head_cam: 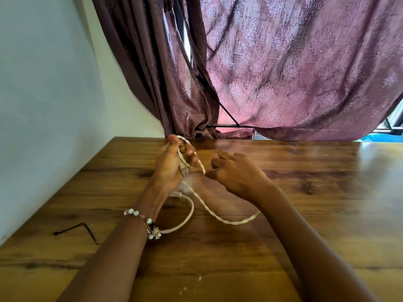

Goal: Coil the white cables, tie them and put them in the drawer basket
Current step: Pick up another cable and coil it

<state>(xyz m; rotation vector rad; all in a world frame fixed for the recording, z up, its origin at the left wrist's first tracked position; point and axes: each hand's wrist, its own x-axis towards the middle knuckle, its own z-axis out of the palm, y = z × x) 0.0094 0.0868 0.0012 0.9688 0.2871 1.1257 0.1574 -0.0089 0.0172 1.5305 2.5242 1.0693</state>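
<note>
Wooden tabletop (283, 214) under both hands, with a pale wall to the left and a purple patterned curtain (283, 73) hanging behind. Left of the left forearm lies a black hex key (80, 227), apart from the work. The left hand (172, 164), a beaded bracelet (148, 225) on its wrist, is raised with thumb and fingers curled round several turns of the white cable (218, 216), apparently serving as the former for the coil. The right hand (237, 173), just beside it, pinches the running strand, probably to feed and tension the next turn. The cable is off-white and twisted like a braid. Its slack loops on the table beneath the wrists, ending in a white plug below the left hand. No drawer basket is in view.
</note>
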